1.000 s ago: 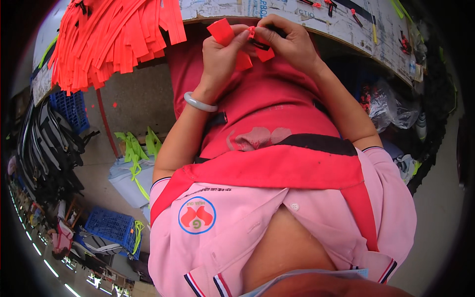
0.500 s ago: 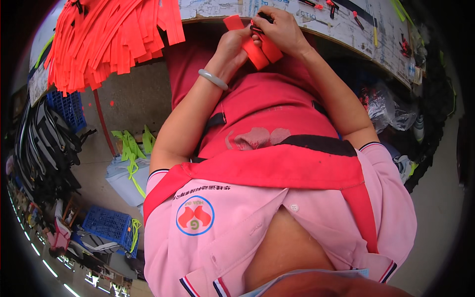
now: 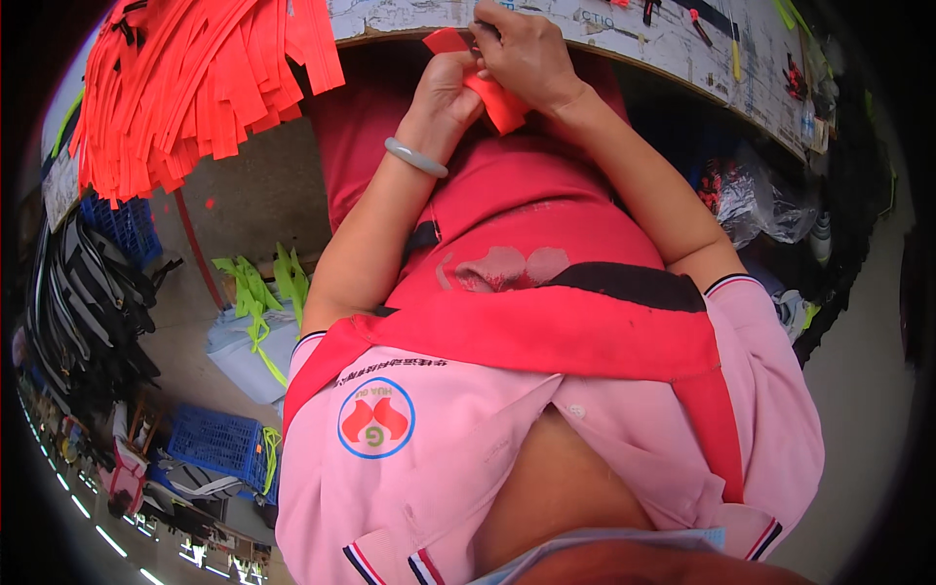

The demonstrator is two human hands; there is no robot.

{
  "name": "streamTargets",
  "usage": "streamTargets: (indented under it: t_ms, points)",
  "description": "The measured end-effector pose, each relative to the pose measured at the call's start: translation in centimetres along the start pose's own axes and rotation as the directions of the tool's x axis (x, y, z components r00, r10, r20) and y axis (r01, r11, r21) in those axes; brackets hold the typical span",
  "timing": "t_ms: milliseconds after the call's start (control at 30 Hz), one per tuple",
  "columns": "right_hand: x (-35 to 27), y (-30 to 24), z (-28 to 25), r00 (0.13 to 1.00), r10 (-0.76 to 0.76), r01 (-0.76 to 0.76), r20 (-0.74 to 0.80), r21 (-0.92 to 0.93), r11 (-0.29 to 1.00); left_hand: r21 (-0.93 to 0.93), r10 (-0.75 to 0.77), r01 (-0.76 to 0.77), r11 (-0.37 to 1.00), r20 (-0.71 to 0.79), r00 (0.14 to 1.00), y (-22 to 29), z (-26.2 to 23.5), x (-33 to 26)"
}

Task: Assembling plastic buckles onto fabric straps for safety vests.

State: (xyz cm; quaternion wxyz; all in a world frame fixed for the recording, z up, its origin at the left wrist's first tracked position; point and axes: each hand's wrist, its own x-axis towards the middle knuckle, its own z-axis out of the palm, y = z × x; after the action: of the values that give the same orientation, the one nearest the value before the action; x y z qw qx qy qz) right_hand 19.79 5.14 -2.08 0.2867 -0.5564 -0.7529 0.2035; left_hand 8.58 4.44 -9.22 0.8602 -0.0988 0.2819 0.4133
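Note:
Both my hands meet at the near edge of the worn white worktable (image 3: 682, 49), at the top of the view. My left hand (image 3: 444, 97), with a pale green bangle (image 3: 414, 158) on its wrist, grips a small orange-red strap piece (image 3: 497, 97) from below. My right hand (image 3: 526, 54) closes over the same piece from above. The ends of the piece stick out on either side of my fingers. A red apron (image 3: 526, 263) covers my lap under the hands.
A thick heap of orange-red straps (image 3: 185, 88) hangs over the table's left end. Black straps (image 3: 78, 292) hang at far left. Neon green straps (image 3: 258, 292) lie on a white bag, and a blue crate (image 3: 214, 448) stands on the floor. Bagged goods (image 3: 751, 200) sit under the table at right.
Both hands moved up and a little right toward the table edge with the orange-red piece. The piece went from spread between the hands to bunched under my fingers.

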Motion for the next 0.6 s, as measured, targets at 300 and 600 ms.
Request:
streamTargets:
  t_ms: [300, 600]
  points:
    - [-2.9, 1.1, -2.4, 0.962, 0.217, -0.272, 0.163, 0.540, 0.797, 0.483, 0.376, -0.438, 0.758, 0.226, 0.899, 0.6, 1.7, -5.6]
    - [-3.8, -2.3, -4.3, 0.993, -0.079, 0.011, 0.083, 0.621, 0.784, 0.639, 0.583, -0.709, 0.297, 0.467, 0.665, 0.6, 2.9, -9.7]
